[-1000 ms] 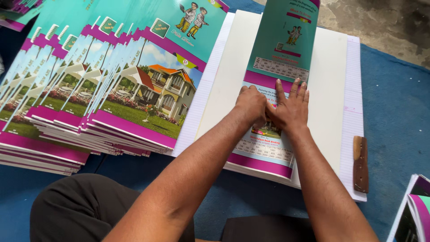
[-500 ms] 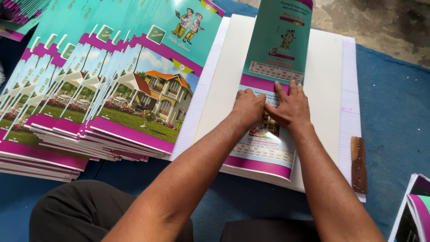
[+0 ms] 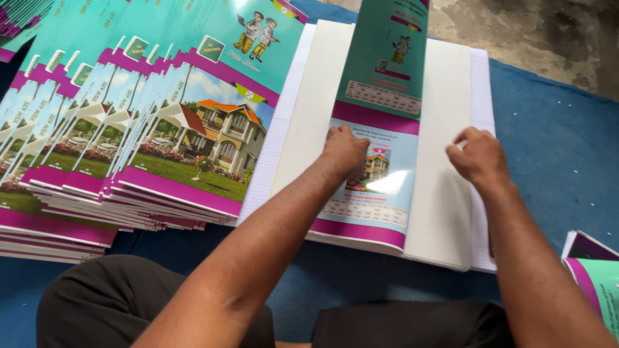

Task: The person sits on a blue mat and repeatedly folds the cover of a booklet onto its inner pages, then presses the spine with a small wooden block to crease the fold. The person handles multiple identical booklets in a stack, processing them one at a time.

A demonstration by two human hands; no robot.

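A moment ago both hands sat pressed together on the middle of the cover strip; now they have parted. The left hand [image 3: 345,149] stays where it was, fingers curled and pressing down on the narrow teal and purple cover strip [image 3: 377,129], which lies lengthwise down the middle of the white notebook block [image 3: 445,193]. The right hand [image 3: 478,156] has slid out to the right and rests loosely curled on the bare white sheet near the block's right edge, gripping nothing that I can see. To the left, a fanned stack of printed covers [image 3: 148,122] with a house picture overlaps the block's left side. Everything lies on a blue mat [image 3: 554,135], with bare grey concrete floor [image 3: 535,32] at the far right. More covers [image 3: 596,274] peek in at the near right.
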